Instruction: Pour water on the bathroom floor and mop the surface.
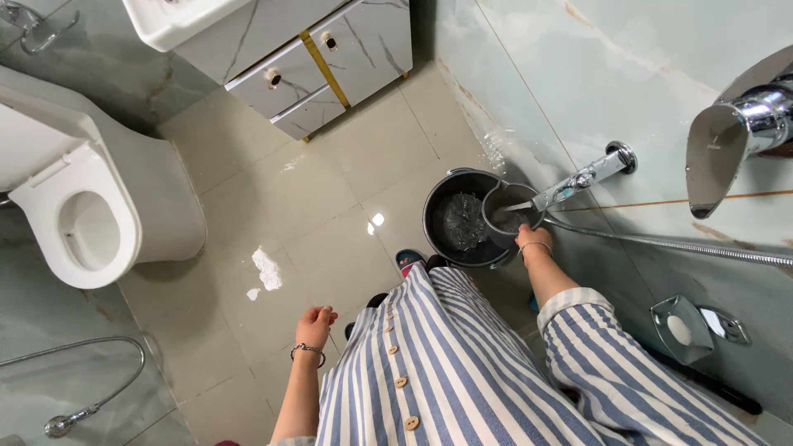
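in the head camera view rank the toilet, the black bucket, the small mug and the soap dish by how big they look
Largest to smallest, as they look:
1. Toilet
2. Bucket
3. Mug, held by the right hand under the tap
4. Soap dish

Mug and soap dish look close in size; the dish sits nearer the camera, so that order is unsure.

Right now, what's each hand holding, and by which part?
The right hand holds a small grey mug by its near rim, under the wall tap, above the dark bucket. The left hand holds nothing, fingers loosely curled.
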